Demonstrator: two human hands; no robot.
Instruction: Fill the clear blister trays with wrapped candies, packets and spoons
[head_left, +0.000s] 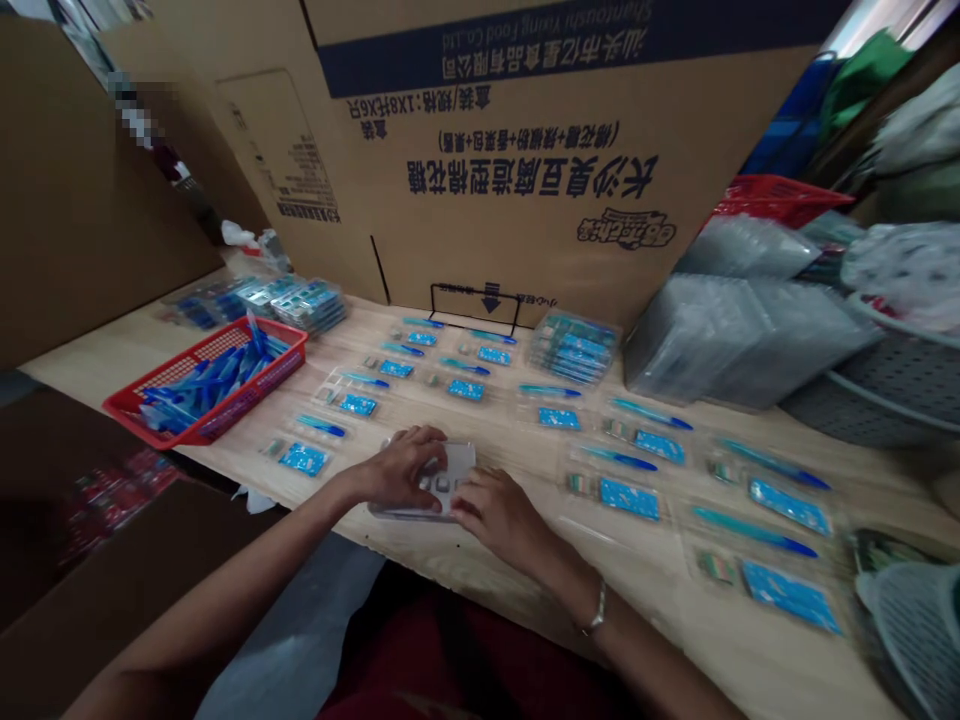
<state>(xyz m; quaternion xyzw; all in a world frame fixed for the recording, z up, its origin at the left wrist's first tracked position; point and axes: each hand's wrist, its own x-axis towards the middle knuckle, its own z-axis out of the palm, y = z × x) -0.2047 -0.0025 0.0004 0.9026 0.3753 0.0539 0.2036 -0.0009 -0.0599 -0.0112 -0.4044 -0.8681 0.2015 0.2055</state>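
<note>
Both my hands rest on a clear plastic blister pack [450, 470] lying on the wooden table [525, 560] near its front edge. My left hand [401, 468] curls its fingers over the pack's left side. My right hand [501, 512] presses its fingertips on the pack's lower right edge. Around them lie several open clear packs, each with a blue pen [622, 460] and a blue card [630, 497] inside.
A red basket [206, 380] of blue pens stands at the left. Stacks of filled packs [574, 345] and empty clear trays [742, 335] sit at the back. A large cardboard box [525, 150] walls the far side. Grey baskets [892, 385] stand at the right.
</note>
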